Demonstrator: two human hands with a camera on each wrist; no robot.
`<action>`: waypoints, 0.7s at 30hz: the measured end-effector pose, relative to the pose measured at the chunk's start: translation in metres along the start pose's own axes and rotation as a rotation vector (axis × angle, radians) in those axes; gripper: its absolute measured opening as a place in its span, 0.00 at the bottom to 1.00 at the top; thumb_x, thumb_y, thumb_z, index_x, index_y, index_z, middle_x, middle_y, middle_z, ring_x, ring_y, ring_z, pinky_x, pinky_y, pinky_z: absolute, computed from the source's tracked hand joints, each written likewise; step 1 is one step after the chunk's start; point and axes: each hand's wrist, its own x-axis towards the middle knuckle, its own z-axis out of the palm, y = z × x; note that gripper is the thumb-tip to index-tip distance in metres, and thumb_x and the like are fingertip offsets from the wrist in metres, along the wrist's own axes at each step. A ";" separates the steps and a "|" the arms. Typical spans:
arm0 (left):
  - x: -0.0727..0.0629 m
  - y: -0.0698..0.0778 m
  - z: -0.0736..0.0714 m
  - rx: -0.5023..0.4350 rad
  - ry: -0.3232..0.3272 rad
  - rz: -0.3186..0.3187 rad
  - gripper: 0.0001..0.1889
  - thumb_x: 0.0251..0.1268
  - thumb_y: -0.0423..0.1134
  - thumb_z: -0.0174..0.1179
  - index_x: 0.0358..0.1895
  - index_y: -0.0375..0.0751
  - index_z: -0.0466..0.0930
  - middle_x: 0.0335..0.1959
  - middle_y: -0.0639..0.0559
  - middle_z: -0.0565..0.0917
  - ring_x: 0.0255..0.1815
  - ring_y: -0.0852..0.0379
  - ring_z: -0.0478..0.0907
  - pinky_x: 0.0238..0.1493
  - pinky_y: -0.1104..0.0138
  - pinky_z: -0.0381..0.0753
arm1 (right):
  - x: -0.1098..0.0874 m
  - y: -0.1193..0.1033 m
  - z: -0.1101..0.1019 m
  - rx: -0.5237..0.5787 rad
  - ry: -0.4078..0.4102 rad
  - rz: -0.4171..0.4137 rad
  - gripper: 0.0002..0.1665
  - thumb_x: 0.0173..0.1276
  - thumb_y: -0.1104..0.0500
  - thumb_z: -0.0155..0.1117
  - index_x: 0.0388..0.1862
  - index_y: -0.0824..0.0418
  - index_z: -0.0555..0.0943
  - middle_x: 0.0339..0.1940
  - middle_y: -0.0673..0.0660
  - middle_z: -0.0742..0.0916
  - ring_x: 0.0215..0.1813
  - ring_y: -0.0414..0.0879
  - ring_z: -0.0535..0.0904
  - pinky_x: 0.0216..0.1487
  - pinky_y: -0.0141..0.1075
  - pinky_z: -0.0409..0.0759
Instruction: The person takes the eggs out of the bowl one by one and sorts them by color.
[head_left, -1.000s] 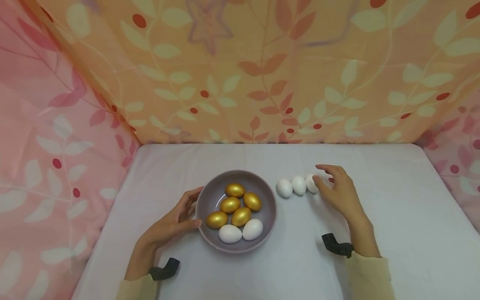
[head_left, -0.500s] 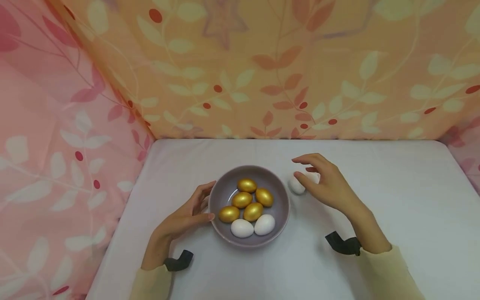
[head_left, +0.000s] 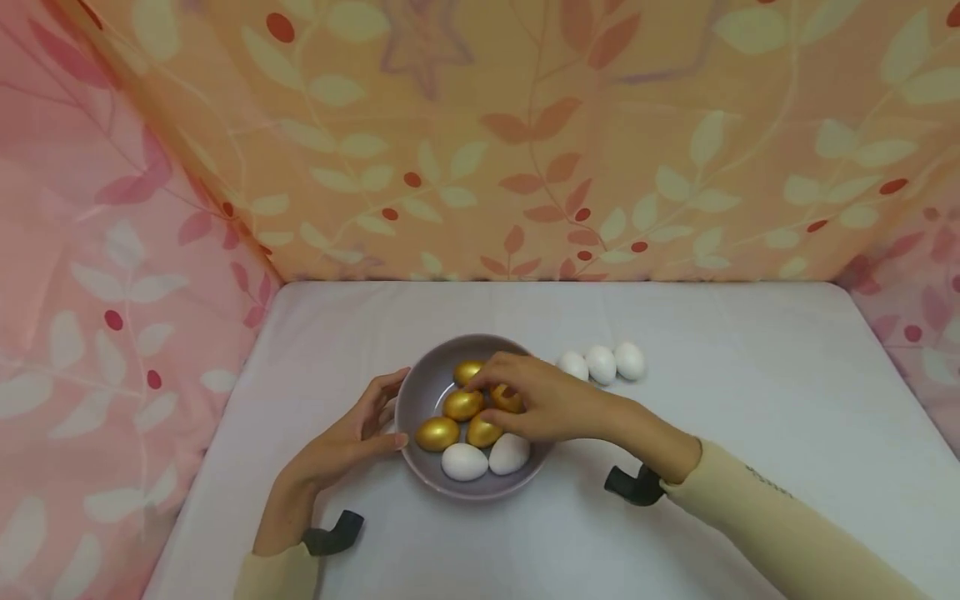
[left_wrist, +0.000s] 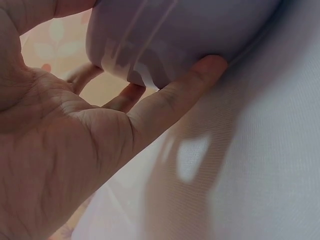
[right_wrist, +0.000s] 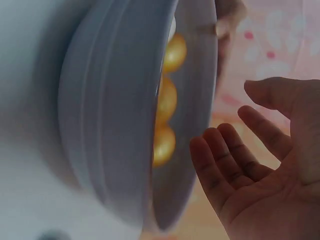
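Note:
A round mauve bowl (head_left: 468, 490) sits on the white table, with several gold eggs (head_left: 437, 434) and white eggs (head_left: 464, 462) inside. My left hand (head_left: 337, 450) spreads around the bowl's left side; in the left wrist view its fingertips touch the outer wall. Over the bowl's right part reaches my right hand (head_left: 558, 404), fingers loosely bent above the gold eggs and partly covering them. In the right wrist view this right hand (right_wrist: 260, 170) holds nothing and hovers above the rim.
Three white eggs (head_left: 601, 365) lie in a row just right of the bowl. Behind the white-covered table (head_left: 750, 350) hangs an orange leaf-patterned cloth (head_left: 465, 167), with a pink cloth (head_left: 112, 292) at the left side.
My right hand has swept left from the row of white eggs to above the bowl. My left hand stays at the bowl's side. The eggs remain in place.

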 end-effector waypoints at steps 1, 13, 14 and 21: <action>0.000 0.000 0.000 -0.007 -0.001 0.001 0.44 0.73 0.31 0.63 0.84 0.54 0.48 0.86 0.42 0.51 0.87 0.27 0.42 0.68 0.72 0.74 | 0.004 -0.003 0.003 0.011 -0.032 -0.010 0.21 0.74 0.58 0.68 0.64 0.54 0.83 0.58 0.52 0.87 0.57 0.49 0.82 0.61 0.41 0.80; -0.003 -0.002 0.001 -0.018 -0.016 0.003 0.44 0.74 0.30 0.62 0.85 0.53 0.47 0.87 0.41 0.49 0.87 0.24 0.36 0.68 0.75 0.72 | 0.029 -0.021 0.038 -0.175 -0.306 0.002 0.18 0.74 0.57 0.68 0.61 0.55 0.84 0.58 0.49 0.84 0.56 0.39 0.79 0.63 0.30 0.77; -0.004 -0.002 0.001 -0.018 -0.015 0.006 0.44 0.74 0.30 0.62 0.85 0.53 0.47 0.87 0.41 0.49 0.87 0.24 0.37 0.68 0.75 0.72 | 0.030 -0.021 0.041 -0.198 -0.328 0.000 0.19 0.73 0.57 0.68 0.61 0.54 0.83 0.57 0.49 0.84 0.53 0.38 0.79 0.61 0.30 0.77; -0.002 0.000 0.000 -0.025 -0.027 0.041 0.44 0.74 0.28 0.61 0.85 0.51 0.46 0.86 0.39 0.50 0.86 0.27 0.41 0.69 0.73 0.73 | 0.034 -0.030 0.047 -0.315 -0.412 0.051 0.21 0.69 0.59 0.70 0.61 0.49 0.85 0.58 0.45 0.84 0.56 0.37 0.80 0.58 0.31 0.79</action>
